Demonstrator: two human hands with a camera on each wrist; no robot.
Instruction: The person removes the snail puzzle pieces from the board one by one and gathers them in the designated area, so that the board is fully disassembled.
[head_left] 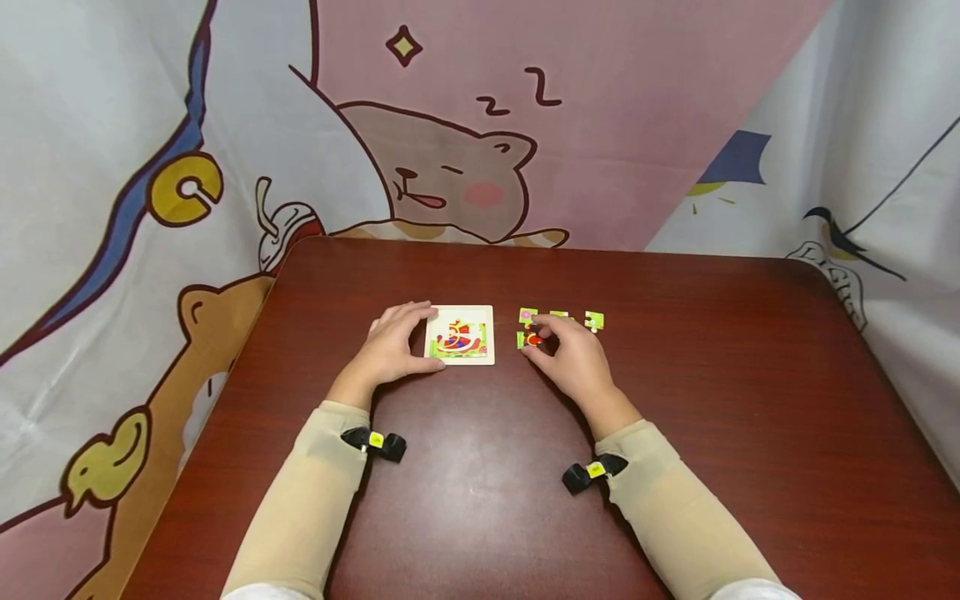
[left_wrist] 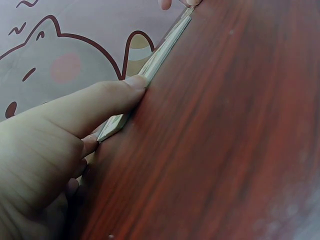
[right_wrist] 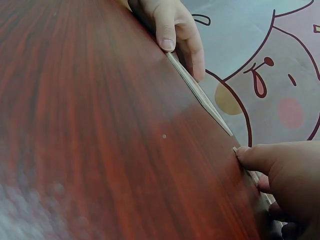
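A small square jigsaw board [head_left: 491, 335] with a pale frame and a partly filled, colourful picture lies flat on the table. My left hand [head_left: 392, 343] holds it by the left side, the thumb at the near edge and the fingers at the far left corner. Just right of the board, my right hand [head_left: 579, 360] has thumb and index finger on opposite sides of a green and red puzzle piece [head_left: 522, 340]. In the right wrist view the thumb [right_wrist: 255, 157] touches a thin piece edge; most of that piece is hidden.
Behind the held piece lie more loose pieces: one with a pink spot [head_left: 528, 315], a green one [head_left: 595, 321] farther right, and one partly covered by my right hand. The glossy red-brown table [head_left: 480, 500] ends at a printed cloth [head_left: 600, 167] at the back.
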